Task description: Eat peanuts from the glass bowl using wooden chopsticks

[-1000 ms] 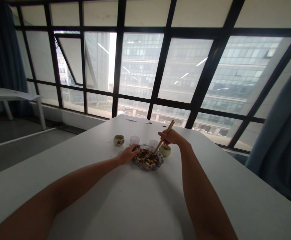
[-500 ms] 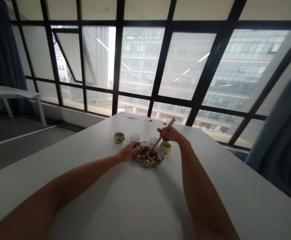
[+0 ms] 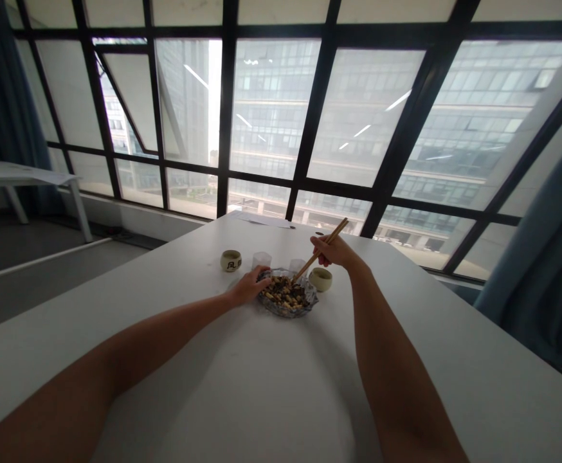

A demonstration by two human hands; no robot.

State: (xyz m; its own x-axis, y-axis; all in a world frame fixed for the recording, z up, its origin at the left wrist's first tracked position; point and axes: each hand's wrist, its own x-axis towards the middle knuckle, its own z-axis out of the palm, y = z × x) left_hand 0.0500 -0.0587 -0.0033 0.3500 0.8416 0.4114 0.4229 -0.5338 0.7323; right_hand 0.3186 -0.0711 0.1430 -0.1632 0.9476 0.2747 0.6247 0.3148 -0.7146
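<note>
A scalloped, clear glass-like bowl (image 3: 288, 313) sits on the white table, filled with pale, nut-like pieces (image 3: 283, 296) mixed with dark bits. My left hand (image 3: 249, 285) grips its left rim, thumb over the edge and the other fingers partly hidden behind. In my right hand (image 3: 332, 251) a pair of wooden chopsticks (image 3: 318, 253) slants down to the left, tips among the pieces near the bowl's back. Whether the tips pinch a piece is too small to tell. Beside the bowl on the right stands a cream cup (image 3: 320, 280), just below my right hand.
Another cream cup (image 3: 231, 261) with dark characters stands left of the bowl. Two clear cups (image 3: 262, 260) are behind it, partly covered. White paper (image 3: 262, 220) lies at the table's far end, before large windows. A blue curtain (image 3: 541, 257) hangs at the right.
The whole view has tilted slightly downward. My right hand and the chopsticks have shifted a little to the right, with the tips still in the bowl. My left hand stays on the rim.
</note>
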